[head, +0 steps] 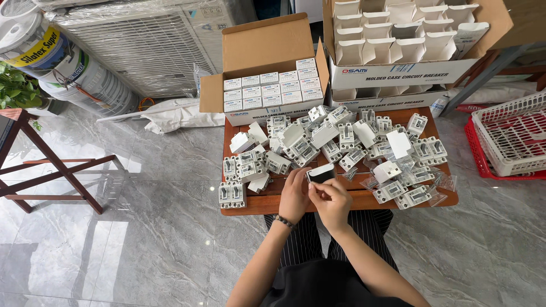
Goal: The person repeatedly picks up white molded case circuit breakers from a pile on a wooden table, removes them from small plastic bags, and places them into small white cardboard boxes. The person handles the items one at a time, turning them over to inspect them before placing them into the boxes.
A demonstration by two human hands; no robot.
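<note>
Both hands (315, 196) pinch a small white-and-black breaker box (320, 173) at the crowded wooden counter's (250, 206) six-o'clock edge, while an open cardboard carton (267, 51) at eleven o'clock holds stacked white boxes.

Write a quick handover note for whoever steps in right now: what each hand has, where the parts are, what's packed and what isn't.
Left hand and right hand together hold one small white cardboard box, open end up, over the near table edge.
Loose white plastic breakers and folded boxes cover the brown wooden table.
Done: open brown carton holds rows of closed boxes.
Left: the loose pile; empty boxes wait in the rear carton.
</note>
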